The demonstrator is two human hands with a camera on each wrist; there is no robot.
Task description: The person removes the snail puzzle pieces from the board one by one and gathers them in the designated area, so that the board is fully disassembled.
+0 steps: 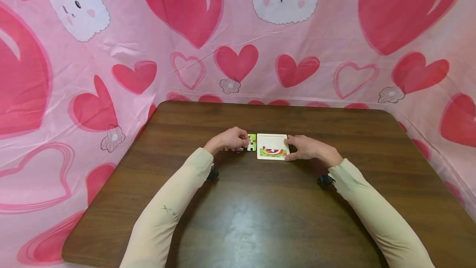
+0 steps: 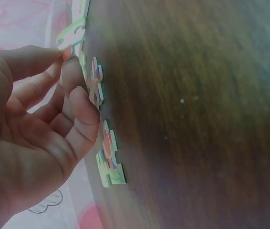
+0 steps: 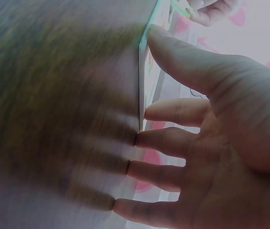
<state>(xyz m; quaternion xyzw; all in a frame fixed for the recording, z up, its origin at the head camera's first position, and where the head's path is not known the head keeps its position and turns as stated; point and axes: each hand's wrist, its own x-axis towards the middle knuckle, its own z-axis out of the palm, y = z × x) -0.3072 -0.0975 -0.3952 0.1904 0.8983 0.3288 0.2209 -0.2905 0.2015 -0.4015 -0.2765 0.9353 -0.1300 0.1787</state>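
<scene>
As left fingers (image 2: 72, 76) pinch piece (image 2: 73, 34), board (image 1: 269, 141) beside.

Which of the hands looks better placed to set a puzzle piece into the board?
Probably the left hand: it pinches a puzzle piece just left of the board, while the right hand touches the board's right edge and holds no piece.

Pink heart-print backdrop (image 1: 238, 32); brown wooden table (image 1: 267, 214)
</scene>
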